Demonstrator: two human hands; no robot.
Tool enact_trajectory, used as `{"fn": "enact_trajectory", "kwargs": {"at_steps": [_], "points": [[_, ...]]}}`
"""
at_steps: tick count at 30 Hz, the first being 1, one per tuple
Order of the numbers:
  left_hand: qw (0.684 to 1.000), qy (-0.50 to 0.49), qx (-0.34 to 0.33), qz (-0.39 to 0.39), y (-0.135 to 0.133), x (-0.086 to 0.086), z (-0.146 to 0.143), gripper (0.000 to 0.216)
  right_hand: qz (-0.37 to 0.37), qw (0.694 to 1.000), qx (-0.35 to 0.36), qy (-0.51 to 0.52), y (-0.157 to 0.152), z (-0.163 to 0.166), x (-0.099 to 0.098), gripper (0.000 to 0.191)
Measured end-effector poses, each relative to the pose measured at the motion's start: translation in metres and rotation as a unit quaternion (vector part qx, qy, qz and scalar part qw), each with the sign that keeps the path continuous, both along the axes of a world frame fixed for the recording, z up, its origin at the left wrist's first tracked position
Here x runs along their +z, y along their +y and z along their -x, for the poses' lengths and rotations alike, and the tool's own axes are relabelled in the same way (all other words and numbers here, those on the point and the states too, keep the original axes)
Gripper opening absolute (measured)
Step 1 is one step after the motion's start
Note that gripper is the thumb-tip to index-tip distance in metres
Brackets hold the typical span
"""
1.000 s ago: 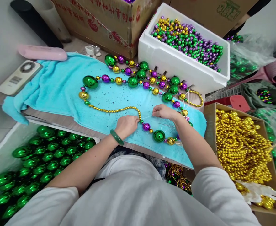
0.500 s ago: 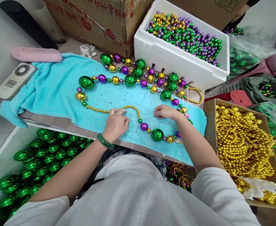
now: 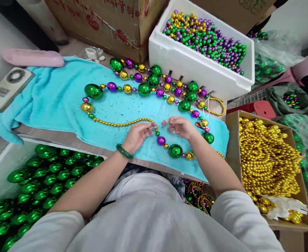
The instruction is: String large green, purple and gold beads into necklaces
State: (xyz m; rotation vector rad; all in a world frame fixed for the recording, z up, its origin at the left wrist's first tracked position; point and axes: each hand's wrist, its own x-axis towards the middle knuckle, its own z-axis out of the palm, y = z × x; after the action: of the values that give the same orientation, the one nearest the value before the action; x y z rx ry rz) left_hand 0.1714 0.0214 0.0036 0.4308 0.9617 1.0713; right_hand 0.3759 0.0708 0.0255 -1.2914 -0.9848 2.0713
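My left hand (image 3: 138, 135), with a green bangle at its wrist, is pinched at the thin clear thread beside the end of a gold bead strand (image 3: 117, 124). Just to its right, my right hand (image 3: 180, 126) has its fingertips pinched too, at the same thread, which is barely visible between them. The strand belongs to a long necklace with green, purple and gold balls (image 3: 175, 151), looped on a turquoise towel (image 3: 112, 108). A purple ball (image 3: 161, 140) lies just below the gap between my hands. Part of the necklace is hidden under my right forearm.
Behind the towel stand a white foam box (image 3: 196, 59) of small beads and a cardboard carton (image 3: 96, 21). A box of gold bead strands (image 3: 269, 157) is at right, green balls (image 3: 51, 175) at lower left. A pink case (image 3: 33, 57) and white device (image 3: 9, 87) lie at left.
My left hand has moved right and slightly up, to the end of the gold strand. My right hand has shifted a little left, so the two hands are closer and the thread is less stretched.
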Motion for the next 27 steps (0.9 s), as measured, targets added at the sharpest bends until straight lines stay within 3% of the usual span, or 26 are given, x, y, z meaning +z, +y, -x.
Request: {"fn": "enact_trajectory", "kwargs": {"at_steps": [4, 11, 17, 20, 23, 27], "points": [[0.999, -0.050, 0.006, 0.021, 0.003, -0.006, -0.008, 0.022, 0.016, 0.996, -0.073, 0.049, -0.008, 0.008, -0.002, 0.026], [1.000, -0.014, -0.005, -0.021, 0.005, -0.007, -0.006, 0.029, -0.032, 0.994, -0.100, -0.002, -0.013, 0.013, -0.002, 0.028], [0.997, 0.052, -0.011, -0.061, 0.008, -0.007, -0.005, 0.059, -0.047, 0.992, -0.117, -0.006, -0.017, 0.024, -0.002, 0.050], [0.994, 0.086, -0.015, -0.067, 0.010, -0.003, -0.006, 0.068, -0.044, 0.991, -0.121, -0.022, -0.019, 0.028, -0.002, 0.044], [0.992, 0.113, -0.019, -0.058, 0.012, -0.001, -0.007, 0.057, -0.058, 0.989, -0.125, -0.044, -0.022, 0.030, -0.004, 0.036], [0.988, 0.147, -0.026, -0.048, 0.015, -0.001, -0.008, 0.020, -0.092, 0.987, -0.106, -0.075, -0.026, 0.030, -0.008, 0.031]]}}
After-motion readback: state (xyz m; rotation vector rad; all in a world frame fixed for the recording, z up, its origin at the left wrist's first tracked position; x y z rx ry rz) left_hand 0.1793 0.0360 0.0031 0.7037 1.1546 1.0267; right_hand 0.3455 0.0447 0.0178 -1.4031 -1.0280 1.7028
